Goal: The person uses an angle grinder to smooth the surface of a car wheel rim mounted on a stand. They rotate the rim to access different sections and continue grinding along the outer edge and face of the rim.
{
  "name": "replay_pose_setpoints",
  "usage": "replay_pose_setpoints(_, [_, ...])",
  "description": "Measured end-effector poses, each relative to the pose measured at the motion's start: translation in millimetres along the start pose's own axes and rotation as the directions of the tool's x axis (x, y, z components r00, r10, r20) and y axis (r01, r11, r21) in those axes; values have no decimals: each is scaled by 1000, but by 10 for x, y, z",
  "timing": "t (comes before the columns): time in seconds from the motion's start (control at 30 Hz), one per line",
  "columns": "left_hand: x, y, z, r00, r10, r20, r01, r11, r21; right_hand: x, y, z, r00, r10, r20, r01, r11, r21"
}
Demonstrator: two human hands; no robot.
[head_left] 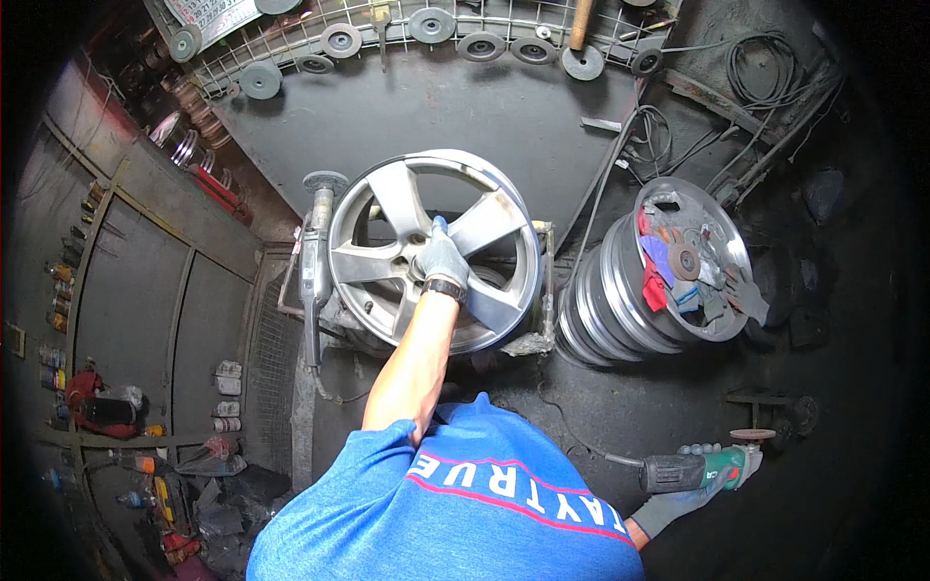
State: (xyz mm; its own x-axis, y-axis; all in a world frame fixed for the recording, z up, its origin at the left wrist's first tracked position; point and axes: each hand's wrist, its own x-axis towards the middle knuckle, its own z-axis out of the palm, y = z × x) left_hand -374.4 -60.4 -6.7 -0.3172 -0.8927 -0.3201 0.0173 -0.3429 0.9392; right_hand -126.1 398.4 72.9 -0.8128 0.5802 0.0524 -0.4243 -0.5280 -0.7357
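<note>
A silver five-spoke alloy wheel (392, 263) stands face up in front of me, tilted on a metal stand. My left hand (444, 257), in a grey glove with a blue fingertip, grips it at the hub, beside a spoke; some fingers are hidden in the wheel's openings. Out to my lower right, away from the wheel, my right hand (678, 508) wears a grey glove and is closed round a green and black angle grinder (690, 471). The grinder carries a reddish-brown disc at its head, and a cord trails from its rear.
Left of the wheel hangs another grinder (315, 266) with a grey disc. A stack of rims (620, 290) at right holds gloves, rags and discs. Several abrasive discs (432, 26) hang on a wire rack at the back. Cords (654, 136) droop beyond the stack.
</note>
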Motion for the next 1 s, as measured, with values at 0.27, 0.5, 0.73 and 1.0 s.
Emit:
replay_pose_setpoints(0.27, [601, -572, 366, 889, -122, 442, -205, 757, 621, -327, 201, 352, 998, -65, 16, 66, 996, -56])
replay_pose_setpoints(0.5, [487, -616, 255, 875, -295, 385, 184, 936, 301, -576, 554, 745, 998, -51, -26, 50, 999, -13])
replay_pose_setpoints(0.73, [678, 348, -506, 654, -284, 701, 191, 959, 210, -436, 887, 1113, 999, 42, 10, -42, 998, -38])
replay_pose_setpoints(1.0, [2014, 654, -595, 517, 589, 621, -856, 361, 370, -234, 1119, 1758, 993, 94, 75, -96, 995, 26])
